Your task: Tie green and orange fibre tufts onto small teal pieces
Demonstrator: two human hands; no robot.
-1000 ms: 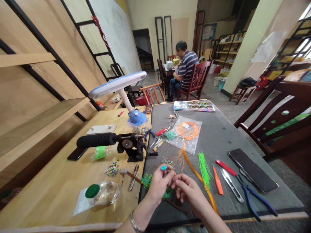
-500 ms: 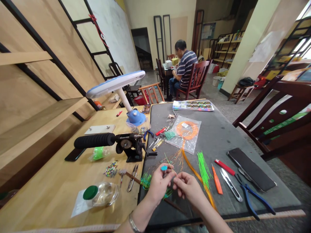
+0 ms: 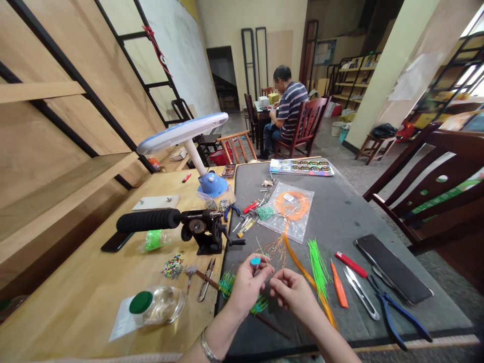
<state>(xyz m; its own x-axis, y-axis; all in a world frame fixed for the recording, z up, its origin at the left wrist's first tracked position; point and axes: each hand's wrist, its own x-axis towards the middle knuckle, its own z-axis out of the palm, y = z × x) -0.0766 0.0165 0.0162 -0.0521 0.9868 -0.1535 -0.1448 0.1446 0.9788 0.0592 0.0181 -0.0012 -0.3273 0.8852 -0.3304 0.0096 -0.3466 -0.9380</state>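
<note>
My left hand (image 3: pixel 247 282) is closed in a pinch around a thin green strand (image 3: pixel 259 246) that sticks up past the fingertips. A small turquoise piece (image 3: pixel 255 261) rests against its fingers; whether it is a ring or a cluster of beads I cannot tell. Just to the right, my right hand (image 3: pixel 289 287) is pinched too, its fingertips close to the left ones; anything between them is too fine to make out. Beneath the hands, a brown stick (image 3: pixel 270 325) carries green-and-blue tufts (image 3: pixel 227 285). A bundle of bright green strands (image 3: pixel 317 262) lies right of my hands.
Orange line (image 3: pixel 291 201) lies in a clear bag. Rightward are an orange-handled tool (image 3: pixel 339 287), thread snips (image 3: pixel 361 292), blue-handled pliers (image 3: pixel 401 312) and a phone (image 3: pixel 393 267). A hand-cranked vise (image 3: pixel 204 229), lamp (image 3: pixel 185 133) and green-lidded jar (image 3: pixel 162 305) stand left. A person (image 3: pixel 289 106) sits behind.
The fingertips of my right hand have drawn slightly away from those of my left hand. The left hand keeps its pinch on the green strand.
</note>
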